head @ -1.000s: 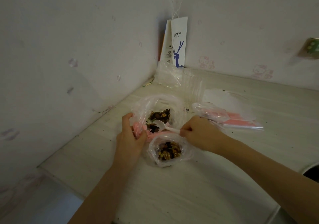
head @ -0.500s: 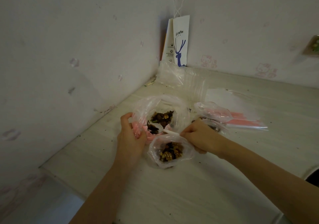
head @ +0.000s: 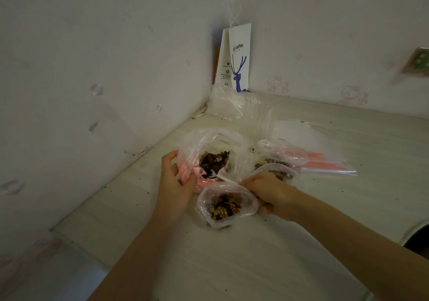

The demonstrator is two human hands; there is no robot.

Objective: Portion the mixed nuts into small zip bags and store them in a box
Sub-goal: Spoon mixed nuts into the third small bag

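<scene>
Near the middle of the pale surface [head: 232, 266], just beside the left wall, a large plastic bag [head: 241, 152] stands open with dark mixed nuts [head: 213, 162] inside. The left hand [head: 176, 184] grips its pink rim on the near-left side, fingers curled round the plastic. The right hand [head: 271, 191] pinches the handle of a white plastic spoon [head: 220, 177], whose bowl reaches into the large bag's mouth. Just near of that bag, between the two hands, sits a small zip bag [head: 251, 204], open and partly filled with nuts, touching the right hand. Right of the large bag lie two filled small bags [head: 282, 155], and beyond them flat empty zip bags [head: 325, 161] with pink strips. Crumpled clear plastic [head: 227, 105] and a paper coffee bag [head: 240, 57] stand in the far corner.
</scene>
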